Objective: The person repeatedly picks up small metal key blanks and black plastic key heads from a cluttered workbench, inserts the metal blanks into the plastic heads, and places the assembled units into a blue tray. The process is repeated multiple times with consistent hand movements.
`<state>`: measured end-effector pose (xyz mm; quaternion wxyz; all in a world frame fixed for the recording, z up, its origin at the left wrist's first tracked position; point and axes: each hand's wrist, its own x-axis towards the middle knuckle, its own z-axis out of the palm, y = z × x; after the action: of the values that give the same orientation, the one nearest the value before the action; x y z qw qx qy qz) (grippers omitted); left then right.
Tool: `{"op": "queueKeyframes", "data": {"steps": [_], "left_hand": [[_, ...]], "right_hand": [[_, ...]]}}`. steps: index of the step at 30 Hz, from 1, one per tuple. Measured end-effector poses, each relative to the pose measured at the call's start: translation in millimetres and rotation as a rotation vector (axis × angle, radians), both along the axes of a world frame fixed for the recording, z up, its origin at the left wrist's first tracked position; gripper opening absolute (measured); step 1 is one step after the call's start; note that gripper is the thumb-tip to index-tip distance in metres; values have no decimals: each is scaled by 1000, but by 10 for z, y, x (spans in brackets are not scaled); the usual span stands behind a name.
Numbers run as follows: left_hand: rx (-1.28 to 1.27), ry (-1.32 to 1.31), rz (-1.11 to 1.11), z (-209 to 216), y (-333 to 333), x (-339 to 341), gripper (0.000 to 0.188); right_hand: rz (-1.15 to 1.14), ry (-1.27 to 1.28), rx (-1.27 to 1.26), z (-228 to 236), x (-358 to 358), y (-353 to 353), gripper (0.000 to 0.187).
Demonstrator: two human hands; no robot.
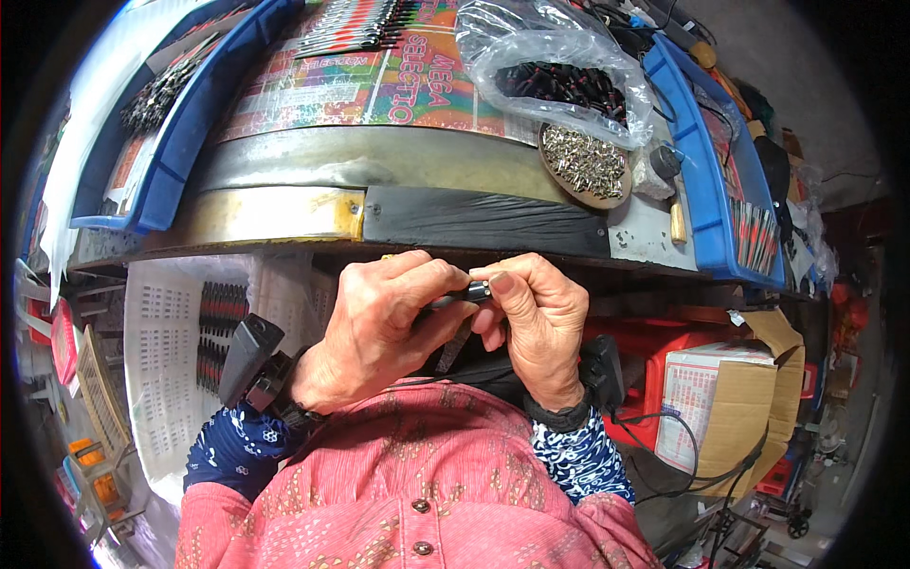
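Observation:
In front of the table edge, my left hand (389,313) is closed round a slim black cylindrical part (480,291), its thumb and forefinger near the end. My right hand (542,322) meets it from the other side, with thumb and forefinger pinched at that same end. A small shiny spot shows between the fingertips, too small to name. Most of the black part is hidden in the left hand. On the table beyond, a round bowl (607,201) holds many small metal pieces, beside a clear plastic bag (483,71) of black and red parts.
Blue trays (175,185) (697,180) with slim pieces flank the table. Red, black and silver pen-like pieces (351,27) lie at the back. Below left is a white crate (156,379) with black-red pieces; below right, a cardboard box (735,417) and cables (697,474).

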<state>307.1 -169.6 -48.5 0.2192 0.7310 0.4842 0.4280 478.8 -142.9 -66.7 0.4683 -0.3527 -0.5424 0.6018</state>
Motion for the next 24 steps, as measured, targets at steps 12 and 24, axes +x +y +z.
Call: {"op": "queueKeyframes", "data": {"steps": [12, 24], "left_hand": [[128, 86, 21, -127, 10, 2, 24], [197, 172, 10, -175, -8, 36, 24]], "right_hand": [[34, -103, -40, 17, 18, 6, 13], [-22, -154, -28, 9, 7, -9, 3]]}}
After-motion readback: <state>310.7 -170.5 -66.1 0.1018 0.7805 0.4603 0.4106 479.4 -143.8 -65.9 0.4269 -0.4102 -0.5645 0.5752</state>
